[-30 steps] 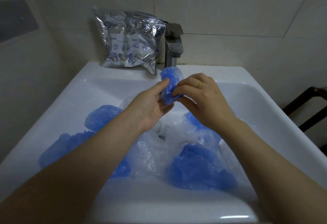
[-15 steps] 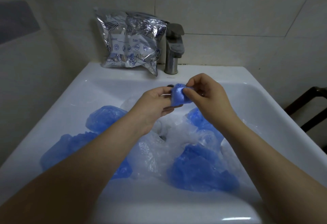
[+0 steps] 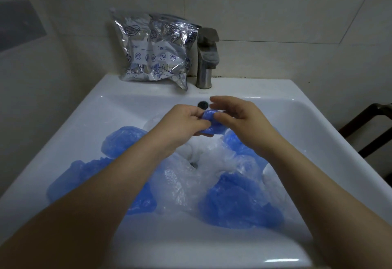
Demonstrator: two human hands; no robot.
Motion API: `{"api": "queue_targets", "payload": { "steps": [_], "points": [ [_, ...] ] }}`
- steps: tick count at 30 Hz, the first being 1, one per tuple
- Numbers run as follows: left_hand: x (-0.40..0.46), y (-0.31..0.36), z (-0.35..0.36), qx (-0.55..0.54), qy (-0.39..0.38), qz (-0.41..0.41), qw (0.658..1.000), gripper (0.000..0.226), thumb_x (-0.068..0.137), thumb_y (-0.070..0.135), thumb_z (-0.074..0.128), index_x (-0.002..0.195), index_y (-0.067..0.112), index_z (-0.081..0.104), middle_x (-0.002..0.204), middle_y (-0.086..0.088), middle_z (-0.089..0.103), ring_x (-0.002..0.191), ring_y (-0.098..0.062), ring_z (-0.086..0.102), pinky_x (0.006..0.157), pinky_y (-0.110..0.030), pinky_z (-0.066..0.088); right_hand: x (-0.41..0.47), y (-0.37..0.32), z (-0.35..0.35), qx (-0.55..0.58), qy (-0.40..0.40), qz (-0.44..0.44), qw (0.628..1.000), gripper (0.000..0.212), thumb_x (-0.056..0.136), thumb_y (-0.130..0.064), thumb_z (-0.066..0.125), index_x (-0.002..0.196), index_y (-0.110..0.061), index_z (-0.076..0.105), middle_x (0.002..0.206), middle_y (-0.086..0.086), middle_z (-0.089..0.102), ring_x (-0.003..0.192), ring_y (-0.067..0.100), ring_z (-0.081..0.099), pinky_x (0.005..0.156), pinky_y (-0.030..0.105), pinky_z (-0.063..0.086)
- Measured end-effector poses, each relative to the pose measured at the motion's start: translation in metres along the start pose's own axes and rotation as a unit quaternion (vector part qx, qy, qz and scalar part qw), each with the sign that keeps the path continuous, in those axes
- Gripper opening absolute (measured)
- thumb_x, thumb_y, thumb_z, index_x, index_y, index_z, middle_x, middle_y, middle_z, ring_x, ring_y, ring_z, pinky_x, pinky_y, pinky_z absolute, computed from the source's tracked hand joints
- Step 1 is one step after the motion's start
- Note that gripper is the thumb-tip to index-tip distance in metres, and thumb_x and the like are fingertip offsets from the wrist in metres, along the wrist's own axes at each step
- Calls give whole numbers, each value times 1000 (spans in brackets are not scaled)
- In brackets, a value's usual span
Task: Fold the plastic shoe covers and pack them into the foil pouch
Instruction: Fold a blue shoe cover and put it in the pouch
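Observation:
A small folded blue shoe cover (image 3: 213, 123) sits between my two hands above the sink basin. My left hand (image 3: 182, 123) grips its left side with curled fingers. My right hand (image 3: 237, 118) pinches its right side with thumb and lower fingers, while the index finger sticks out straight. Several loose blue shoe covers (image 3: 237, 200) and clear ones (image 3: 180, 183) lie crumpled in the basin below my forearms. The silver foil pouch (image 3: 154, 54) leans against the wall on the sink's back ledge, left of the tap.
The white sink (image 3: 331, 141) fills most of the view. A metal tap (image 3: 206, 56) stands at the back centre, next to the pouch. An overflow hole (image 3: 202, 104) shows just beyond my hands. A dark chair frame (image 3: 369, 128) stands at the right.
The blue cover has gone from an upright strip to a smaller compact bundle. Both hands have dropped lower over the basin, and my right index finger has lifted off it.

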State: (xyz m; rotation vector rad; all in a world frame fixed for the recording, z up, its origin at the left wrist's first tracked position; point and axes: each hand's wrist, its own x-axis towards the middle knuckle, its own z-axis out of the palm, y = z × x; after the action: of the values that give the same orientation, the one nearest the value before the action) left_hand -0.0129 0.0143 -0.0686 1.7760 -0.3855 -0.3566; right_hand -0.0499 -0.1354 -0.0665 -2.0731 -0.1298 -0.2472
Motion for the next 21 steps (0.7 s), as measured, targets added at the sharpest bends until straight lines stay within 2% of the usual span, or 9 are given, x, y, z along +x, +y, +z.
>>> {"api": "queue_targets", "payload": {
  "steps": [2,4,7,9,12,14,16,18,21],
  "points": [
    [1,0,-4,76,7,19,997,14,82,-5,58,87,6,65,82,-18,70,64,-11,67,76,-25,51,0,-1,0,-38,-21,-5,999,33,87,-12,61,120,-14,61,102,-5,65,85,9,63,76,14,48],
    [2,3,-8,159,4,31,987,13,80,-3,59,89,6,65,82,-17,71,64,-11,67,69,-24,47,0,-2,4,-77,-30,-5,997,25,84,-11,64,109,-14,66,92,-3,67,76,14,64,72,23,51],
    [5,8,-16,223,8,51,973,14,80,5,64,86,17,60,72,0,70,69,-11,67,58,-18,43,5,-3,8,-97,-9,8,995,11,82,-13,67,92,-17,67,76,-9,63,66,7,56,62,17,45],
    [8,15,-26,190,14,69,979,16,82,12,66,90,22,57,73,6,69,66,-4,63,58,-15,42,13,-9,5,-78,30,7,997,6,79,-13,70,84,-16,67,71,-6,62,60,6,51,57,16,39],
    [19,36,-52,89,-16,104,990,15,87,13,63,96,24,58,85,6,68,78,-5,64,76,-20,47,34,-30,-6,-61,105,-21,992,6,78,-11,68,82,-15,68,66,-7,59,52,3,46,52,15,34],
    [32,48,-69,79,-8,116,990,10,90,13,58,93,22,59,85,3,65,71,-1,64,70,-16,49,50,-46,-10,-64,130,-41,989,7,79,-10,65,83,-16,66,63,-11,56,47,-2,45,48,9,32],
    [52,56,-85,94,56,139,984,12,90,10,58,88,21,58,81,3,62,60,1,62,59,-13,47,69,-60,-11,-64,140,-52,987,9,79,-9,63,84,-16,65,64,-8,57,53,-2,50,54,12,39],
    [75,64,-99,165,123,164,965,12,87,9,61,95,17,59,92,1,62,64,-8,61,61,-18,45,93,-71,-11,-66,154,-55,984,10,78,-8,61,85,-15,64,69,-3,60,64,11,56,63,27,47],
    [104,76,-123,350,200,212,890,39,82,5,65,119,10,56,124,-8,52,95,-22,58,82,-25,43,130,-86,-10,-47,166,-50,984,12,77,-6,61,85,-15,60,76,3,64,74,23,63,71,41,56]
  ]
}}
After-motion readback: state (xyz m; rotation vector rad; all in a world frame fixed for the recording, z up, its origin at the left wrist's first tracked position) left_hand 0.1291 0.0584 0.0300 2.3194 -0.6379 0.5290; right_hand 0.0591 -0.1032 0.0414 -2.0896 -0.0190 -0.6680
